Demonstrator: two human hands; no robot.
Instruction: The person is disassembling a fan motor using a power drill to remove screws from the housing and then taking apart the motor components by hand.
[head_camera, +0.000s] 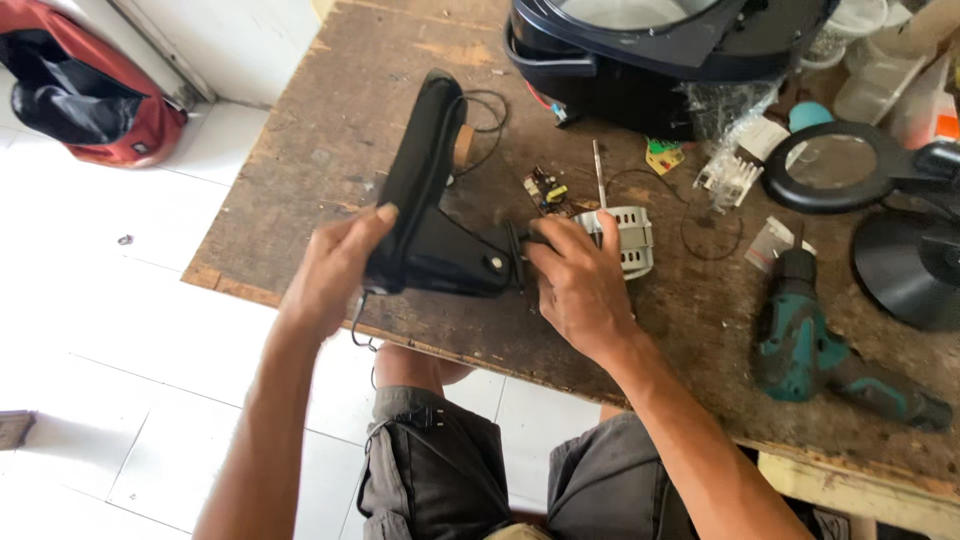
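Observation:
My left hand (335, 265) grips a long black plastic housing (425, 190) near its lower end, holding it tilted up over the wooden workbench (330, 150). A black cable trails from it. My right hand (580, 285) rests at the housing's joint, fingers closed around a small grey and white motor (628, 240) with a thin metal shaft (598, 175) sticking up. A small green circuit board (548, 190) lies just behind the motor.
A teal cordless drill (815, 345) lies at the right. A black magnifier lamp (850, 165) and its round base (915, 265) stand behind it. A large black appliance (650, 60) sits at the back. A red bag (85, 90) lies on the white tiled floor.

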